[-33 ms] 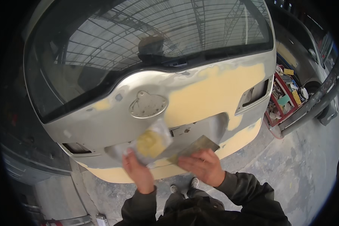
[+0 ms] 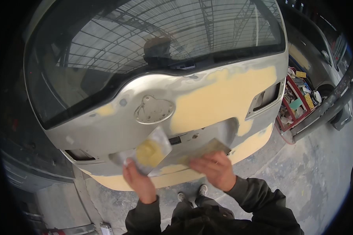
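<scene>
My left hand [image 2: 140,183] is closed on the edge of a pale mixing board [image 2: 161,137], which carries a mound of yellow body filler [image 2: 149,153]. In my right hand [image 2: 215,169] is a flat, dark olive filler spreader [image 2: 212,146], slightly blurred, its blade smeared yellowish near my fingers. Both tools are over the number-plate recess of a silver car tailgate [image 2: 86,135]. Broad patches of smooth, light yellow filler [image 2: 219,98] cover its right half and lower edge. Whether the spreader touches the panel, I cannot tell.
The tailgate's dark rear window [image 2: 153,43] reflects roof trusses. At the right stands a red-framed cart [image 2: 292,102] full of cans and odds and ends, beside a dark metal bar [image 2: 321,113]. Another car [image 2: 313,47] is behind it. My shoes [image 2: 202,190] are on the grey concrete floor [image 2: 274,184].
My left hand and the mixing board have moved a little left and toward me. The spreader in my right hand has shifted slightly right, away from the board.
</scene>
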The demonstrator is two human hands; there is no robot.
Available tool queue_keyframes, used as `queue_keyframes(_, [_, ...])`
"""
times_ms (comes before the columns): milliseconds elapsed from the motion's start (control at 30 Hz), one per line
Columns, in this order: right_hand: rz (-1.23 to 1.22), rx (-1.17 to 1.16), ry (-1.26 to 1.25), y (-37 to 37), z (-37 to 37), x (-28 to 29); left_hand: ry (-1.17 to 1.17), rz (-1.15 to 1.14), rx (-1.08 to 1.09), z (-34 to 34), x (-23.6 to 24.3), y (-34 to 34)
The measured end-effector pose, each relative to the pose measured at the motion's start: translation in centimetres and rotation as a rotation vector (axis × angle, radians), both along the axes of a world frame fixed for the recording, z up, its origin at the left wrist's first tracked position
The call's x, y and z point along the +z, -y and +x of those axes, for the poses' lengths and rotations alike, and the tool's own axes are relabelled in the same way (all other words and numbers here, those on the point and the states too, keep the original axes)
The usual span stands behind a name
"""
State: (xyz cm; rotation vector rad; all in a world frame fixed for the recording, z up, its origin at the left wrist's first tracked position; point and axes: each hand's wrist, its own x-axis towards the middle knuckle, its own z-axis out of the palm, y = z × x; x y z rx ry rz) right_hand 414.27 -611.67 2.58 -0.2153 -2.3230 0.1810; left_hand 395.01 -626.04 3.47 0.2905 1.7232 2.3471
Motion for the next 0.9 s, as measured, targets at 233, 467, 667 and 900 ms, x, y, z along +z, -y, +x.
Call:
queue_keyframes(233, [0.159, -0.136, -0.187, -7.2, -6.0, 1.9, 0.109, 0.0, 0.099, -0.8, -4.9, 7.1])
queue_keyframes(467, [0.298, -0.253, -0.253, -9.0, -10.4, 1.4, 0.189, -0.05, 0.055, -1.4, -6.8, 9.5])
queue_keyframes(667, [0.299, -0.264, -0.241, -8.6, -10.0, 0.5, 0.195, -0.082, 0.029, -3.0, -8.8, 11.8])
queue_keyframes(900, [0.276, -0.249, -0.223, -8.8, -10.6, 0.4, 0.214, -0.096, 0.022, -3.6, -9.0, 11.8])
